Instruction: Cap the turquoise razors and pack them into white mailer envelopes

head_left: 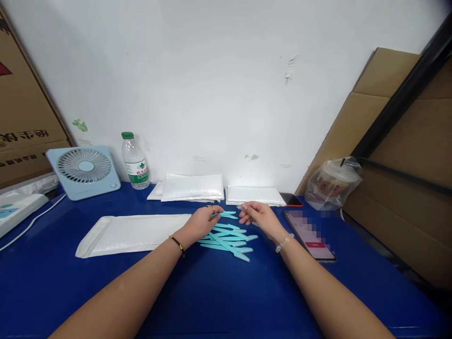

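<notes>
Behind everything rises a white wall [176, 94], its paint chipped in small patches, above a smooth blue table [247, 301]. Brown cardboard panels [399, 197] close off the right side, and a printed carton [24, 103] stands at the left. A long, flat white padded envelope [137, 235] lies left of centre, one end folded into a flap; its inside is hidden. Against the wall rest two stacks of similar glossy, faintly puckered packets, a left stack [192, 187] and a right stack [252, 195]. The pale blue square fan [84, 172] leans back, its round grille ribbed. At far right a clear, crinkled bag [318, 200] encloses a cup [335, 176] with a white lid and dark straw. A phone [309, 235] lies near the right wrist, while a clear bottle [136, 162] with green cap stands beside the fan. The left hand [205, 221] pinches slim turquoise blades [228, 214] between thumb and fingers, above a crisscrossed turquoise pile [229, 245] on the tabletop. The right hand [259, 217] has its fingertips drawn together just beside them, perhaps around something small and translucent; I cannot tell.
</notes>
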`<state>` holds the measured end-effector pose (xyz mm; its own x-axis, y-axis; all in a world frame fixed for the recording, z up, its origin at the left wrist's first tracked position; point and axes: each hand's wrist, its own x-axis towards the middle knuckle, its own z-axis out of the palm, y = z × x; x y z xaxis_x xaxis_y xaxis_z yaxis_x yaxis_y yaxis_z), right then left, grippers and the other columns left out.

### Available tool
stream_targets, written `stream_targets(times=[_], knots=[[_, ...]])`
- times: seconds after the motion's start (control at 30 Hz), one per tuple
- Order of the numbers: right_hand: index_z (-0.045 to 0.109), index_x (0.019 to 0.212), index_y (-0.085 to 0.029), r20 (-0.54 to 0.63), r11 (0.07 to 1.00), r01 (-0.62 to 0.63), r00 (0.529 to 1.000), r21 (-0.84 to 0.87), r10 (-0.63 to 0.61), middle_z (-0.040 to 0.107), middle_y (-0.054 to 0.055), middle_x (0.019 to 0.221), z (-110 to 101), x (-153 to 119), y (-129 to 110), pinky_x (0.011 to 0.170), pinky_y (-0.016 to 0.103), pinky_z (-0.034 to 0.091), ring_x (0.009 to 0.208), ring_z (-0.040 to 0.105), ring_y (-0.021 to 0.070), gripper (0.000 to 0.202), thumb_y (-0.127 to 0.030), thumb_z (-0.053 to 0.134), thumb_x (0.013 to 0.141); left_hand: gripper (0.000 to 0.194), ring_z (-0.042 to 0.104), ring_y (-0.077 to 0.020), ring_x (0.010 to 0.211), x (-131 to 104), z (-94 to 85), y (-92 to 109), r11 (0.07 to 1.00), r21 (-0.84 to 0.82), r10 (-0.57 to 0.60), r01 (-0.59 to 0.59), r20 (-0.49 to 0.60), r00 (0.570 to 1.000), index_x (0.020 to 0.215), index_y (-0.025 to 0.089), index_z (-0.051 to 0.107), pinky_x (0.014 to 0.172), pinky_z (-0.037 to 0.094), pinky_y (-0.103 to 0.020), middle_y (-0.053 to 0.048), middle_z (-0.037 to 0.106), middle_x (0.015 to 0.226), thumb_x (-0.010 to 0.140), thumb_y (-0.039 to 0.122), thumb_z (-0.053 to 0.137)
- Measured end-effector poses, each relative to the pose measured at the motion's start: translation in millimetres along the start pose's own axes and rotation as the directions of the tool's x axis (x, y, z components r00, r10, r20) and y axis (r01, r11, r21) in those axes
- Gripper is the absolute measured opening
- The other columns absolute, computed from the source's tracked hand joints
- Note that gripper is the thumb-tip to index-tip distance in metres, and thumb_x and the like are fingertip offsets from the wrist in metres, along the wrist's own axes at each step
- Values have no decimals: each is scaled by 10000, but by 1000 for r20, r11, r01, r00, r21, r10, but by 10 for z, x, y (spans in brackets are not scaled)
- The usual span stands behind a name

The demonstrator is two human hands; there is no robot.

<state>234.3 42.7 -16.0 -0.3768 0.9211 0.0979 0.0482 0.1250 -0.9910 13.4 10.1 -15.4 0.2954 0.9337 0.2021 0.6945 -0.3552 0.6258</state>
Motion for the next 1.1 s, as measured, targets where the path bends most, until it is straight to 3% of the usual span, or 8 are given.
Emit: stream_targets(times=[0.2, 0.37, 0.83, 1.1], knots=[[619, 887, -149, 41, 997, 68, 997, -36, -67, 663, 59, 817, 96, -24, 9, 589, 243, 478, 700, 662, 158, 305, -436, 571, 796, 322, 575, -184, 943, 5, 12, -10, 999, 27, 25, -25, 5, 1000, 1077, 228, 590, 812, 445, -267, -29, 639, 1032, 873, 343, 368], [620, 914, -157, 8, 993, 104, 995, -58, -103, 674, 54, 788, 88, -9, 15, 642, 269, 485, 719, 651, 159, 295, -410, 616, 761, 319, 568, -182, 970, 6, 12, -8, 1000, 14, 17, -18, 21, 1000, 1077, 226, 587, 820, 439, -263, -29, 632, 1066, 874, 340, 369], [627, 969, -142, 96, 986, 63, 994, -153, -49, 695, 66, 729, 109, -60, -12, 646, 282, 491, 707, 659, 171, 360, -416, 630, 735, 313, 574, -168, 914, 6, 10, 20, 1000, -12, 16, -15, 60, 998, 1061, 216, 601, 800, 435, -254, -20, 643, 1012, 861, 328, 387], [642, 949, -161, 186, 974, 78, 982, -211, -38, 692, 56, 760, 184, -77, 35, 619, 276, 503, 727, 659, 182, 353, -444, 618, 739, 230, 585, -155, 807, -50, -3, 155, 993, 100, 50, -58, 87, 995, 882, 211, 655, 667, 433, -220, -15, 659, 916, 821, 291, 448]])
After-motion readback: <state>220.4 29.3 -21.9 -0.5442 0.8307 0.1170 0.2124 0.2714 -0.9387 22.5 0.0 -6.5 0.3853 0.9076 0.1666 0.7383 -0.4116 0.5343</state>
